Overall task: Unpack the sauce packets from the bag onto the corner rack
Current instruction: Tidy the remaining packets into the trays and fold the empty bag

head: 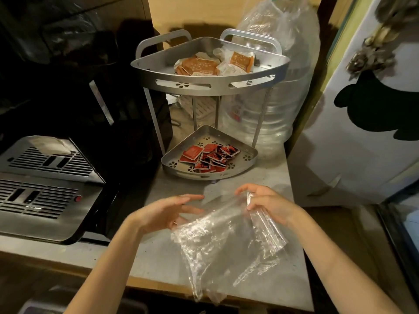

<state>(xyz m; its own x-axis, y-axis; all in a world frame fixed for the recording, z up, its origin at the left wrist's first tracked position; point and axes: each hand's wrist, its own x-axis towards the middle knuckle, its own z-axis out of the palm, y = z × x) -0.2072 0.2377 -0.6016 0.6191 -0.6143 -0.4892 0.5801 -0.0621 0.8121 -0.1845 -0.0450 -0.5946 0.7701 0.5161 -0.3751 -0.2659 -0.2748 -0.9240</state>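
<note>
A clear plastic bag (pixel 226 250) hangs crumpled over the counter's front edge and looks empty. My right hand (pixel 267 205) pinches its upper rim. My left hand (pixel 167 211) is beside the bag's left side with fingers spread, holding nothing that I can see. Behind them stands a grey metal corner rack (pixel 210 87) with two tiers. Several red sauce packets (pixel 208 157) lie in a heap on the lower tier. Several orange-brown and white packets (pixel 213 64) lie on the upper tier.
A large clear water jug (pixel 278 87) wrapped in plastic stands right behind the rack. A steel and black appliance (pixel 45 177) with vent slots fills the left of the grey counter (pixel 176 261). A white door (pixel 362 109) is on the right.
</note>
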